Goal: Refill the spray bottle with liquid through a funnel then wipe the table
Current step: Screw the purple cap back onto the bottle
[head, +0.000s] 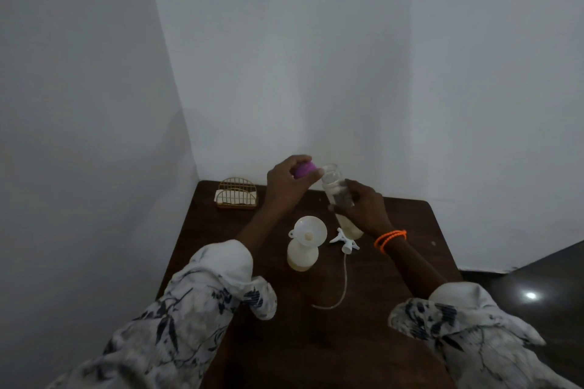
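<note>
Two bottles (pixel 302 254) (pixel 339 196), one funnel (pixel 309 232), one purple cap (pixel 304 169), one spray head (pixel 344 241), one wire rack (pixel 237 193), one bench (pixel 316 341).

Both hands raised, left hand (pixel 286 181) and right hand (pixel 366 207) fingers curled, gripping.

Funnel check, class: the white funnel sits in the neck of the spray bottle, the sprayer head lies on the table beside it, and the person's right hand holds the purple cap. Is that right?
One detail is wrong. In the head view the purple cap is in the left hand; the right hand holds the clear refill bottle. The funnel does sit in the spray bottle, with the sprayer head lying on the table beside it.
</note>
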### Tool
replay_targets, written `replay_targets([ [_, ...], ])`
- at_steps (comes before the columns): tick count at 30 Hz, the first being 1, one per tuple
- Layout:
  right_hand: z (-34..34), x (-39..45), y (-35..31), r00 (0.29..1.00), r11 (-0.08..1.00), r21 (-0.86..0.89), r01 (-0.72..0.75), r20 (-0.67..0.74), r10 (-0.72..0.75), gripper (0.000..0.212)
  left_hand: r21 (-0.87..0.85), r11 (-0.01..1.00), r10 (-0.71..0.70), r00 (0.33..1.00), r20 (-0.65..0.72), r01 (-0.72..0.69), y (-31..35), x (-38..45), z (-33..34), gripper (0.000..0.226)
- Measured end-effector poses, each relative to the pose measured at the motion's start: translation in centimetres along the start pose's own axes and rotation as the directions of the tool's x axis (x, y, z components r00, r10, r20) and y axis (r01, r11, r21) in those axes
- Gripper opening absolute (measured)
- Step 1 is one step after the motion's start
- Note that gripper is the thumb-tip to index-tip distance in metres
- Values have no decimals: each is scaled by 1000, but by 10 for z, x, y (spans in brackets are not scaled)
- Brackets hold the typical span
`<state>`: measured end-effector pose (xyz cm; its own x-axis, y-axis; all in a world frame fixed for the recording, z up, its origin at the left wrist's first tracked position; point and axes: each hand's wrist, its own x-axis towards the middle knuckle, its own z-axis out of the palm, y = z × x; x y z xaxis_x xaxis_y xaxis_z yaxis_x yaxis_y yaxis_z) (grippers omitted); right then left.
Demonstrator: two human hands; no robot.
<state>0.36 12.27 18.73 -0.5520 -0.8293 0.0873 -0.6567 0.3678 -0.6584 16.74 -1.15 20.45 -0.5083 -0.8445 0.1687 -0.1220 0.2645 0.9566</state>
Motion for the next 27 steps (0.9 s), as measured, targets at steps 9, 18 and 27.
replay_targets([
  [9,-12,8,-35,998,980,192,49,33,-56,63,-38,994,108,994,21,-107,40,32,0,53],
  [18,-9,9,-47,998,978,203,48,30,-56,63,56,990,120,982,148,-129,49,39,-10,55],
  [27,-11,11,-49,999,972,236,-2,39,-7,67,61,997,43,979,198,-56,54,41,-18,69],
])
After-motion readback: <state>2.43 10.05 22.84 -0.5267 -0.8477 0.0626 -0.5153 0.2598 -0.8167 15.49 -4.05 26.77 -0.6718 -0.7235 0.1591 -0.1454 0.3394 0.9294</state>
